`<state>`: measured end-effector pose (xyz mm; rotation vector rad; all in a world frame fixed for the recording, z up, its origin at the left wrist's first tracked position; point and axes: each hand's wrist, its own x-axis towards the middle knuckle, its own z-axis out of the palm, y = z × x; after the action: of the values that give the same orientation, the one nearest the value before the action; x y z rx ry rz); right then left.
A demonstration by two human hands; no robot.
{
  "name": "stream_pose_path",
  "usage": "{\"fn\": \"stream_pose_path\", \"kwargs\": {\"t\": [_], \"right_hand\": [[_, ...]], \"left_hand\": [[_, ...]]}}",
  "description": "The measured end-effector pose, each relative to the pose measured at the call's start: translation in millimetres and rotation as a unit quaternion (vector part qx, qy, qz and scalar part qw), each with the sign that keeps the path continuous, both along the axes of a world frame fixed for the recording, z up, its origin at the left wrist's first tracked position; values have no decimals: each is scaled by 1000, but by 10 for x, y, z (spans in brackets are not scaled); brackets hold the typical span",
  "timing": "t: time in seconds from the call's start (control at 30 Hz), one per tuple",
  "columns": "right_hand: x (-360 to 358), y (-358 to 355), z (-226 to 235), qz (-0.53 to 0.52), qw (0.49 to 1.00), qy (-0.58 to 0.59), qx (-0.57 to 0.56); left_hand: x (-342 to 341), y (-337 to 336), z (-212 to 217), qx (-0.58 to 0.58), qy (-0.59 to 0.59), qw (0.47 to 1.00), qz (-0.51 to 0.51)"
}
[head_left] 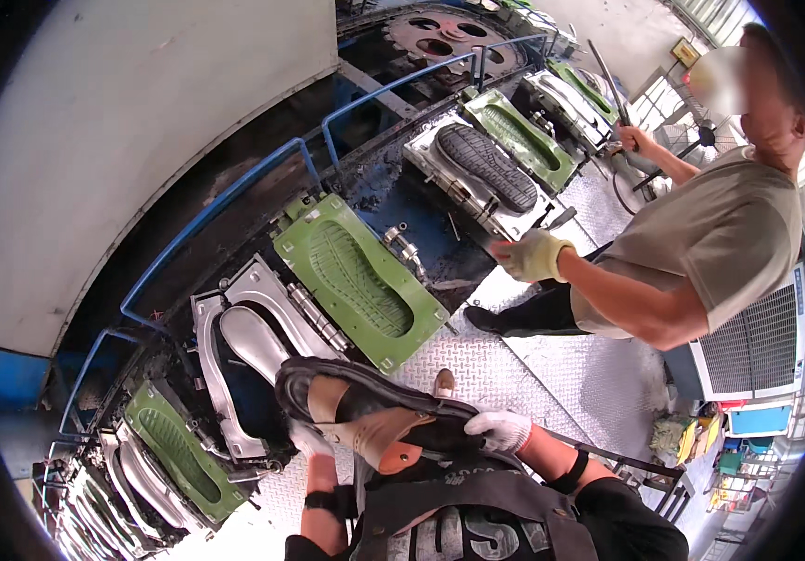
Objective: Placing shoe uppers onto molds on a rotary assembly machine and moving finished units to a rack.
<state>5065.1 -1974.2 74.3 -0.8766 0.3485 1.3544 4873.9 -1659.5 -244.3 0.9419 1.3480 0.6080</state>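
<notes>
A sandal (pixel 379 421) with tan leather straps and a thick dark sole is held up in front of my chest, lying nearly level. My right hand (pixel 501 428), in a white knit glove, grips its right end. My gloved left hand (pixel 310 439) is below the sandal's left end, its fingers hidden, so I cannot tell whether it touches the sandal. Just beyond stands an opened mould, with a silver foot-shaped last (pixel 251 338) inside a metal frame (pixel 220 388). Hinged to it is a green plate (pixel 351 271) with a sole-shaped hollow.
More opened moulds line the track, including a green one (pixel 178 449) at left and one bearing a black sole (pixel 487 164). Blue rails (pixel 206 224) run behind them. At right, a co-worker (pixel 702 234) with a gloved hand holds a rod (pixel 608 79). A grey cooler (pixel 748 337) stands behind.
</notes>
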Motion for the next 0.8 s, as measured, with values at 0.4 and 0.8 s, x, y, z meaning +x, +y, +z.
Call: {"fn": "stream_pose_path", "kwargs": {"t": [0.4,0.8], "right_hand": [[396,-985,-74,-6,998,-30,53],[1946,-2037,14,-303,943,-103,96]], "left_hand": [[1393,-1934,752,-272,-143,825,-474],[3181,-3165,810,-498,-325,788,-158]]}}
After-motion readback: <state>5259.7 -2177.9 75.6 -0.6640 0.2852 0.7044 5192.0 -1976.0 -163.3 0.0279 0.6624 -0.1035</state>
